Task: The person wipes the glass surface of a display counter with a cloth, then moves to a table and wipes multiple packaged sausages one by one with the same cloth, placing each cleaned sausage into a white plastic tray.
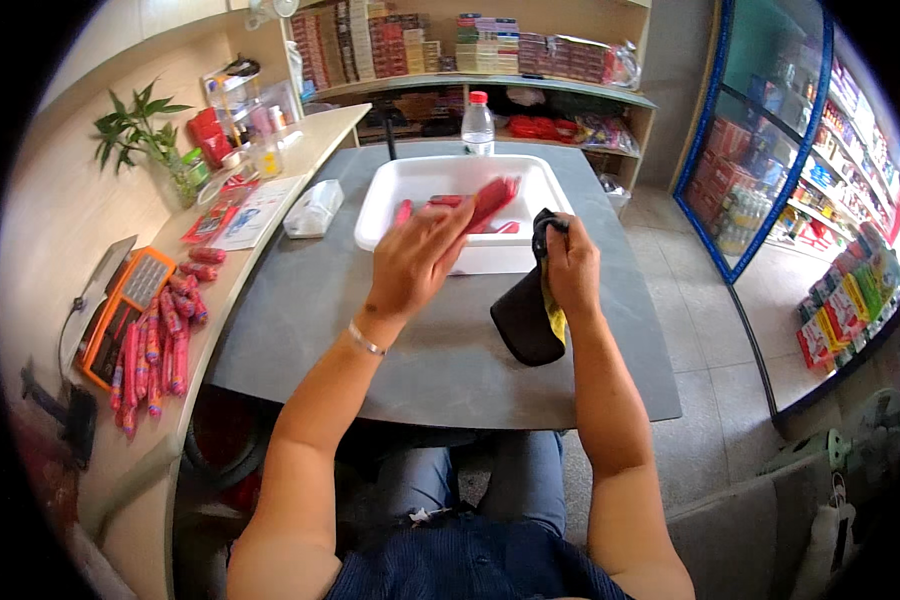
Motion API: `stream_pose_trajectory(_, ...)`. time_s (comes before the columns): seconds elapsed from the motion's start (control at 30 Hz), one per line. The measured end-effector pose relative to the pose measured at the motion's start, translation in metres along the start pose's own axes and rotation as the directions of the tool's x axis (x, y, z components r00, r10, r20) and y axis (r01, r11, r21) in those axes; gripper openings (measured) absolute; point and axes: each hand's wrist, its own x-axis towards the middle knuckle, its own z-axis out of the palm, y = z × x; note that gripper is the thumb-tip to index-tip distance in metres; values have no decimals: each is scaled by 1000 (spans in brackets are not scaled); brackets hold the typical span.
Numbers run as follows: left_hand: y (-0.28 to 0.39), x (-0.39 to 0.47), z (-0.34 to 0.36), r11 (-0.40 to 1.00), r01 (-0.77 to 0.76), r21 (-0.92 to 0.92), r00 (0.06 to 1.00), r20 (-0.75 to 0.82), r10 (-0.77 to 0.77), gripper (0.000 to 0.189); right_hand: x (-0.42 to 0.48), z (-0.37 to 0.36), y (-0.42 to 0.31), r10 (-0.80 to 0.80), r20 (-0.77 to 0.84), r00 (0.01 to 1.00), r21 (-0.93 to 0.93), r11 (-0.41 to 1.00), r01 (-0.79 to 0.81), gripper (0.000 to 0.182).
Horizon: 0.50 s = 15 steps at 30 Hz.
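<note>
My left hand [420, 259] is over the near rim of a white plastic tub [495, 259] and grips a red wrapped item [495, 204], blurred; it looks like a packaged sausage. Several more red items [448, 200] lie inside the tub, partly hidden behind my left hand. My right hand [574, 262], just right of the tub, pinches the top of a black cloth with a yellow underside [529, 319]. The cloth hangs down in front of the tub, over the grey table [435, 360].
Behind the tub stands a clear plastic bottle with a red cap [478, 127]. A tissue pack [313, 208] lies at the table's left. On the side counter are several wrapped sausages [154, 352], an orange-framed scale [131, 300] and a plant [150, 135]. A blue-framed glass door [757, 135] stands at right.
</note>
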Motion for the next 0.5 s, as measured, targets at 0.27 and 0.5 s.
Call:
stream_pose_trajectory(0.27,-52,16,9,952,143,269,940,264,-216,42,-8,16,2,-40,253,967,-1,999,41,23)
stream_pose_trajectory(0.5,-95,-49,-66,753,371,543,852,122,-508,35,-19,25,4,-6,343,939,105,994,-32,25)
